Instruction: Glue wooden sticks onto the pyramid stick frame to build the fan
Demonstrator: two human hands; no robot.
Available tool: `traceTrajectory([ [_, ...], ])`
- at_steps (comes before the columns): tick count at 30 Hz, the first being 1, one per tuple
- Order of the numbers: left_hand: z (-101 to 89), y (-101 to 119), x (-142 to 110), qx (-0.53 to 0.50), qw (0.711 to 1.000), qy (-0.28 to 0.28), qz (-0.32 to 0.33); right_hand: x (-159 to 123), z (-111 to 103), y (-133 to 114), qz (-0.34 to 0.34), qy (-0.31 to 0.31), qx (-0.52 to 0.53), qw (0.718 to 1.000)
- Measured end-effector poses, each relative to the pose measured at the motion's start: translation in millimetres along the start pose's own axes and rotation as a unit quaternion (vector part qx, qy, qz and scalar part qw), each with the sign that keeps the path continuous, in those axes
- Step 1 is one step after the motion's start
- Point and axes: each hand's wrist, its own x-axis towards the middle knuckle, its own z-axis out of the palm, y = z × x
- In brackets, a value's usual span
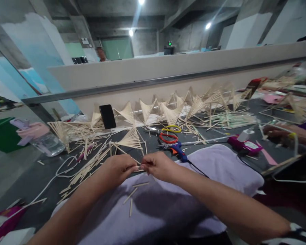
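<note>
My left hand (121,166) and my right hand (155,165) meet at the near side of a wooden stick model (129,139). Both are closed, thumbs and fingers pinching its front stick close together; the exact pinch point is partly hidden by the fingertips. The model has a fanned, twisted surface of thin sticks on a stick frame. Just right of it lies a blue glue gun (179,151) with an orange trigger. Red-handled scissors (168,137) and a yellow-handled tool (171,128) lie behind the gun. Short loose sticks (130,195) rest on the lilac towel (193,197) below my hands.
Several similar stick models (170,114) line the back by a low partition (155,69). Loose sticks (89,170), a white cable (56,175), a phone (107,116) and a water bottle (47,144) are at left. A co-worker's hand (277,131) is at far right.
</note>
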Motion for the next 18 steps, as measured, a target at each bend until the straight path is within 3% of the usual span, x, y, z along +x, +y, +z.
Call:
traceTrajectory([
  [1, -5.0, -0.8, -1.7, 0.009, 0.999, 0.031, 0.015, 1.6, -3.2, 1.0, -0.013, 0.005, -0.011, 1.0],
  [3, -19.9, -5.2, -5.5, 0.01, 0.986, 0.166, 0.018, 6.1, -8.5, 2.2, -0.002, 0.064, -0.005, 0.998],
  [5, -35.7, -18.0, -8.1, -0.014, 0.937, 0.346, -0.047, 12.5, -9.9, 4.5, 0.048, 0.14, 0.027, 0.989],
  [6, -41.5, -28.4, -8.5, -0.036, 0.904, 0.413, -0.102, 16.1, -8.8, 6.5, 0.071, 0.163, 0.037, 0.983],
  [7, -44.7, -41.3, -8.2, -0.068, 0.882, 0.438, -0.161, 19.6, -6.7, 8.9, 0.086, 0.171, 0.035, 0.981],
  [8, -45.0, -55.8, -7.1, -0.125, 0.864, 0.437, -0.217, 22.6, -4.0, 11.7, 0.09, 0.166, 0.02, 0.982],
  [10, -37.7, -85.6, -3.5, -0.26, 0.846, 0.36, -0.296, 27.0, 2.2, 18.0, 0.081, 0.135, -0.023, 0.987],
  [13, -16.7, -116.7, 2.7, -0.415, 0.786, 0.317, -0.331, 29.5, 9.9, 27.7, 0.08, 0.103, -0.073, 0.989],
  [18, 2.8, -121.3, 7.6, -0.524, 0.711, 0.264, -0.387, 31.4, 17.1, 40.4, 0.087, 0.075, -0.106, 0.988],
])
